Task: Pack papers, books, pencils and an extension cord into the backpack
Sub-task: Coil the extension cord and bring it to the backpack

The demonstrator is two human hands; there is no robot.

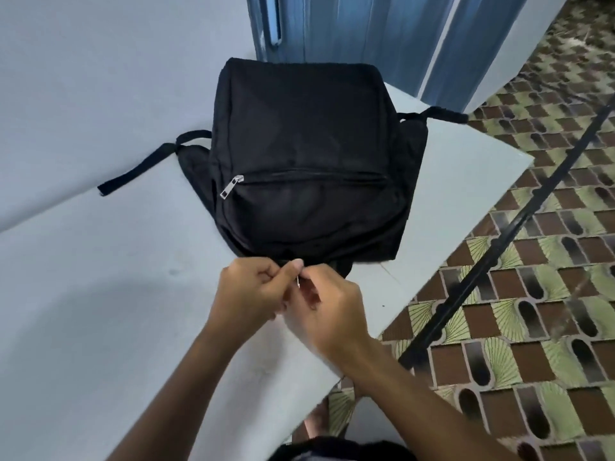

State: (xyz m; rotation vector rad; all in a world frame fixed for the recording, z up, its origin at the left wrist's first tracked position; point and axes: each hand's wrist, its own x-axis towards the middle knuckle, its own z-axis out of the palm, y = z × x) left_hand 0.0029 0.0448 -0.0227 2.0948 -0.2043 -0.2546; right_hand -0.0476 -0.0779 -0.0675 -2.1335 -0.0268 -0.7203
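A black backpack (pixel 309 161) lies flat on the white table (pixel 100 294), its top end towards me. The front pocket zip is closed, with its silver pull (pixel 232 186) at the left. My left hand (pixel 248 291) and my right hand (pixel 327 309) meet at the backpack's near edge. Both have curled fingers pinching small metal zip pulls (pixel 298 281) of the main compartment. A sliver of silver metal shows between the thumbs. No papers, books, pencils or cord are visible.
The table stands against a pale wall (pixel 83 94) on the left. Black straps (pixel 139 168) trail from the backpack on both sides. A dark thin pole (pixel 499 247) slants over the patterned tile floor (pixel 532 327) at the right. Blue curtains (pixel 366 34) hang behind.
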